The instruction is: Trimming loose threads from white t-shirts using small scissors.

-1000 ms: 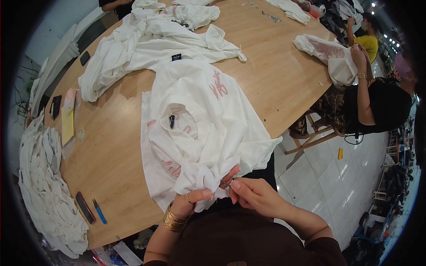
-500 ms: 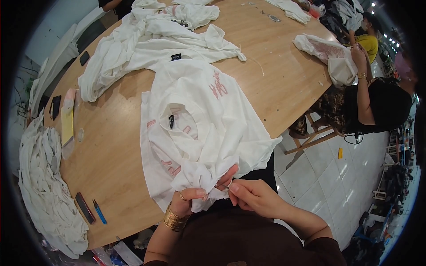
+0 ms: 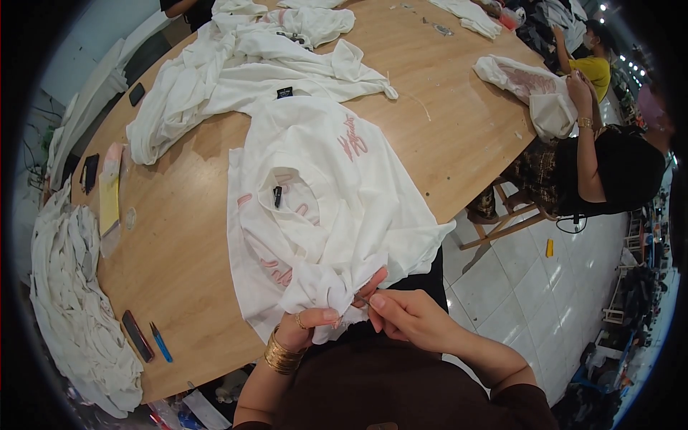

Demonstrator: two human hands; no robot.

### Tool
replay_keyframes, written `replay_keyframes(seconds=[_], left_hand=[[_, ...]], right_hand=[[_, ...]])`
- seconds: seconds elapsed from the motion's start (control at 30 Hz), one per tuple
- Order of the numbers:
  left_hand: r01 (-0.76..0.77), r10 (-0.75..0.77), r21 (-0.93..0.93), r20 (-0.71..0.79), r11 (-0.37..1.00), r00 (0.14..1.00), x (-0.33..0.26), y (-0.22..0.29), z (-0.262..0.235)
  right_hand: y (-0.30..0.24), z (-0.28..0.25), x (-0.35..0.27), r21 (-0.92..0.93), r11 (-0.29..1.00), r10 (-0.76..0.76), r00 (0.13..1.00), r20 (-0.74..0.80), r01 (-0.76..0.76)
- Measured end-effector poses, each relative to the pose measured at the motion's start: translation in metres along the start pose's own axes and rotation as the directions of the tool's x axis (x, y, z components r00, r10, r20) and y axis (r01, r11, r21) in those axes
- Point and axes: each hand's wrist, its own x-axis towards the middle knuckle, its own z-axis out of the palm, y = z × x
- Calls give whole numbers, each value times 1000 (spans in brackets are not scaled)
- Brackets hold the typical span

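Observation:
A white T-shirt (image 3: 373, 208) with pink lettering lies partly on the wooden table and hangs over its near edge toward my lap. Its round neck opening with a dark label faces up. My left hand (image 3: 304, 326), with gold bracelets and a ring, pinches a bunched edge of the shirt; some of its fingers show behind the cloth. Just to the right, my right hand (image 3: 410, 317) is closed on a thin metal tool (image 3: 362, 297). The tool's tip meets the cloth edge between my hands, and its exact kind is hidden by my fingers.
Blue tweezers (image 3: 161, 342) and a dark red flat object (image 3: 137, 335) lie at the table's near left. Piled white garments (image 3: 79, 308) hang at the left edge, and more white shirts (image 3: 208, 79) lie beyond. A co-worker (image 3: 609, 165) sits at the right, holding white cloth.
My left hand has shifted slightly to the right with the bunched cloth. The metal tool's tip has moved a little up and left; my right hand stays nearly in place.

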Motion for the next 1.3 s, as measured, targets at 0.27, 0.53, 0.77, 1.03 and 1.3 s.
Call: replay_keyframes(seconds=[0.27, 0.53, 0.77, 1.03, 1.3], left_hand=[[-8, 7, 25, 26, 1000, 1000, 0, 3, 3], [34, -33, -53, 32, 998, 999, -1, -2, -6], [27, -23, -42, 89, 999, 996, 7, -17, -19], [71, -74, 34, 76, 997, 994, 7, -22, -25], [22, -13, -105, 87, 994, 996, 7, -18, -19]], right_hand=[[5, 1, 2, 31, 1000, -5, 1000, 2, 5], [6, 1, 2, 103, 995, -8, 1000, -19, 10], [2, 2, -1, 34, 999, -9, 999, 38, 8], [0, 2, 0, 9, 1000, 28, 999, 38, -28], [-3, 3, 2, 4, 1000, 29, 999, 29, -29]])
